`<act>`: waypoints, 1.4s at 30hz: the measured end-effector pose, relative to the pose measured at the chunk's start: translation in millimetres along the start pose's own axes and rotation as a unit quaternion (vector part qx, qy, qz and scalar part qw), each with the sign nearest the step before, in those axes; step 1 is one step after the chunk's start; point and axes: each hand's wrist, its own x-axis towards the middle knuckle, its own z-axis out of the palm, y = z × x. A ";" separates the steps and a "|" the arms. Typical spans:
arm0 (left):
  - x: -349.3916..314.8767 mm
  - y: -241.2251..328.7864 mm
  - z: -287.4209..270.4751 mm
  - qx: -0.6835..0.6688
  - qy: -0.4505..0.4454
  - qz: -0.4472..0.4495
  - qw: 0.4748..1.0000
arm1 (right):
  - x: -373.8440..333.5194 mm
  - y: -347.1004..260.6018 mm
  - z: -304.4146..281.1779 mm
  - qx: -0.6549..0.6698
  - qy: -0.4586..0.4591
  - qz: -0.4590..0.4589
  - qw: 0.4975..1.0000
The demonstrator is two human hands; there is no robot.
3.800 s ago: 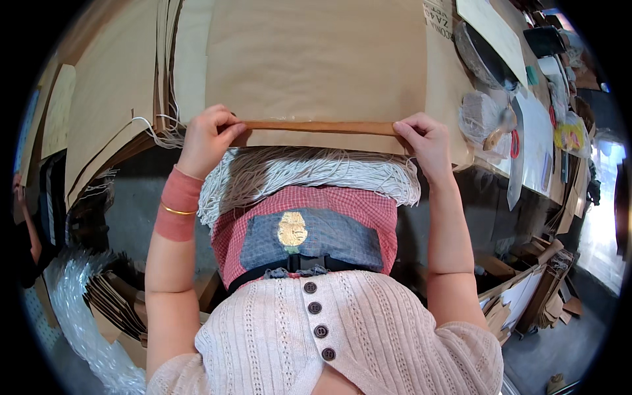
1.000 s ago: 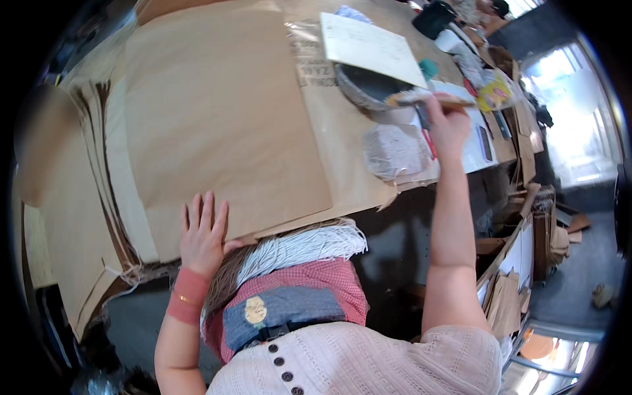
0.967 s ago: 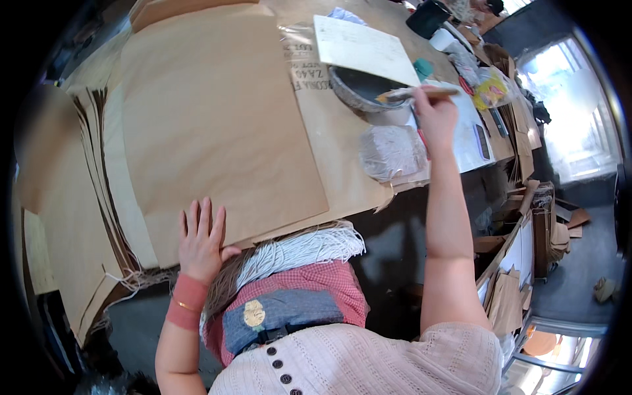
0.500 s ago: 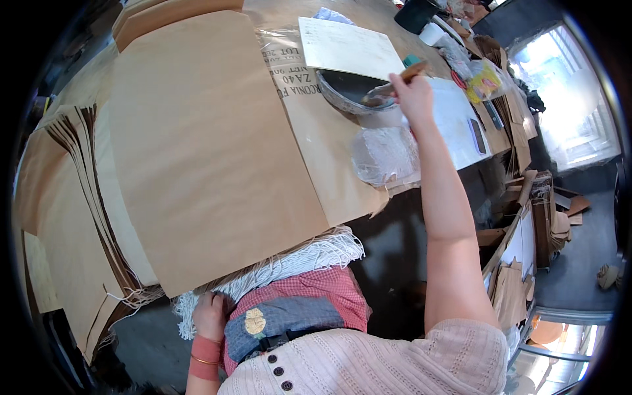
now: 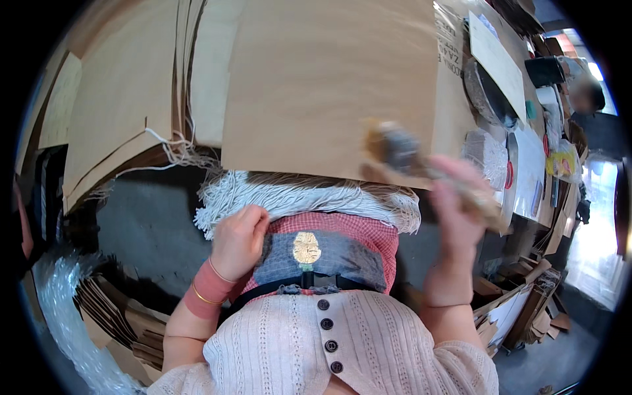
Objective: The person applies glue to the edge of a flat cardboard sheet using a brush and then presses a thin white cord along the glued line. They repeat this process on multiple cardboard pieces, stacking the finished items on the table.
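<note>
- My right hand [image 5: 454,209] grips a thick tan-bristled brush with a wooden handle [image 5: 403,153], blurred over the near right corner of a large, plain brown paper sheet [image 5: 322,85]; I cannot tell whether its bristles touch.
- My left hand [image 5: 241,238] curls inward just beside a thick bundle of white cords [image 5: 283,199], below the near edge of the tan tabletop [image 5: 516,43]; whether it pinches anything, I cannot tell.
- The sheet lies flat along the tabletop's near edge, unfolded there.
- I see no brushed streak on it, so I judge brushing barely begun, if at all; most of its visible face seems left bare.
</note>
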 end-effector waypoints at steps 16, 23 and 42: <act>62.4 -22.3 8.0 0.316 0.134 0.187 0.921 | 20.5 -11.8 104.4 -0.052 -0.174 -0.109 0.977; 63.7 -16.0 6.0 0.354 0.099 0.193 0.910 | 11.0 5.2 101.2 -0.060 -0.140 -0.006 0.988; 53.4 -0.5 -3.7 0.313 0.087 0.194 0.925 | -1.8 55.0 -47.5 0.304 0.159 0.218 0.914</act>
